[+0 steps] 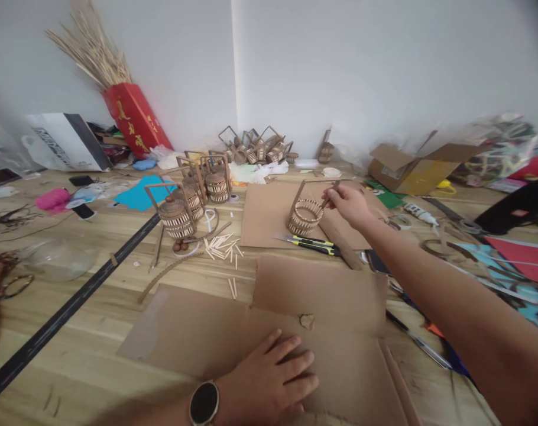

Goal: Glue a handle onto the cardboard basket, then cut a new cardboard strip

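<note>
- Pinching the right strip (333, 194) near its upper end, the right hand (351, 204) has thumb and forefinger closed on it, with no gap to be seen between them.
- Just left of those fingertips, and a little lower in view, stands the small woven basket (305, 218), upright on the back cardboard sheet (264, 207).
- From the pinch, the strip's long axis slants down and leftward to the basket's right rim; whether it is fixed there cannot be told.
- Across the opening, the left strip (297, 196) rises from the opposite side, its top leaning slightly right. The basket's mouth faces up between the two strips.
- Clearly nearer is the right hand; the left hand (269, 374) lies well apart, palm down on the front cardboard (193, 328), its fingers spread and gripping nothing visible.
- Below the basket in view, the utility knife (316, 243) lies crosswise, near it, and a loose brown strip (342, 242) runs diagonally to its right.
</note>
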{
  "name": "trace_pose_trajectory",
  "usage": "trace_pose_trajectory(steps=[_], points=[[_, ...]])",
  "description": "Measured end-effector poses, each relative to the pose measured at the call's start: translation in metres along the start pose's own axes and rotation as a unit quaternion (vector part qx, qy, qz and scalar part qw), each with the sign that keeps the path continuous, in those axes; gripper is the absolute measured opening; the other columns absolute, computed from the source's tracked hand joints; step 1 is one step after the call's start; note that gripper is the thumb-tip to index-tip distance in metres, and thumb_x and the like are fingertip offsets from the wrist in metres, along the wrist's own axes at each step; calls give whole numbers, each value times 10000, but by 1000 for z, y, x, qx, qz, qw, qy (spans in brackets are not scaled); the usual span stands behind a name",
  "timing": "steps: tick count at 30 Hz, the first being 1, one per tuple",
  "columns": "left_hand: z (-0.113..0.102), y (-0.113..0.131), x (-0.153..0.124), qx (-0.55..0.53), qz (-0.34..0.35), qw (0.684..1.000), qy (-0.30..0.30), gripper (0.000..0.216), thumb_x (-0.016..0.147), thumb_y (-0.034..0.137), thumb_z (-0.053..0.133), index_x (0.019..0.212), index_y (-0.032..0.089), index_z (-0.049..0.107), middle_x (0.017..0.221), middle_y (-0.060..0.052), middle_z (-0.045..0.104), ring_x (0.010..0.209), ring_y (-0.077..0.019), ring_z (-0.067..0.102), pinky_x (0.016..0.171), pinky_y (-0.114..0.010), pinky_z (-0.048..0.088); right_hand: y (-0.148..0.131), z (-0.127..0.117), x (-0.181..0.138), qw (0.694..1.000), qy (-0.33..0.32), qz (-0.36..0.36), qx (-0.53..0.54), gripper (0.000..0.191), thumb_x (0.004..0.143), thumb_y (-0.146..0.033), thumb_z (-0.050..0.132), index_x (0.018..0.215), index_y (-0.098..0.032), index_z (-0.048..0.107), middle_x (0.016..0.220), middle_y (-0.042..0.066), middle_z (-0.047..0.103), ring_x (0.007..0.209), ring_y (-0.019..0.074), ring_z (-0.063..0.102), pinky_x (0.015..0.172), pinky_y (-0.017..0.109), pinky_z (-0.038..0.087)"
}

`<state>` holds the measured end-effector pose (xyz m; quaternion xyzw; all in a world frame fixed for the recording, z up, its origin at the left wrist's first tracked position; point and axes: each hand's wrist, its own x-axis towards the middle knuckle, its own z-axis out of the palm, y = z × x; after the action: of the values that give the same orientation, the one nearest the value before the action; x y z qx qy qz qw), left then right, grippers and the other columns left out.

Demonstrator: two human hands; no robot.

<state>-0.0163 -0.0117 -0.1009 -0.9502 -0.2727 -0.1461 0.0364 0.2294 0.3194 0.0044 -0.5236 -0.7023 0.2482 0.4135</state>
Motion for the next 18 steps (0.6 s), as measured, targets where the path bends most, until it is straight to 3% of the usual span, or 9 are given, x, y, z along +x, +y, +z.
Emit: trace_pose_trajectory(steps=[7,13,18], points=[[4,-1,1,3,5,1000,-9,387,1025,455,442,1331,252,564,1458,-6,547,1352,-251,432,1143,-432,318,5,3,-6,999,-16,25,-17,301,964,-386,587,1162,-161,620,1084,60,668,866,165,663,747,356,578],[-5,-4,5,16,24,1000,-10,461,998,549,447,1299,231,591,1392,-20,599,1290,-259,493,1104,-408,360,33,-4,-25,993,-12,74,-90,358,954,-377,603,1249,-176,588,1217,86,631,998,210,650,838,421,566],[-1,-5,5,14,24,1000,2,448,981,551,487,1284,241,604,1382,-22,608,1292,-251,483,1116,-402,342,55,-1,-39,976,-63,107,-178,339,951,-371,606,1236,-187,602,1256,87,619,1050,224,635,883,441,550]])
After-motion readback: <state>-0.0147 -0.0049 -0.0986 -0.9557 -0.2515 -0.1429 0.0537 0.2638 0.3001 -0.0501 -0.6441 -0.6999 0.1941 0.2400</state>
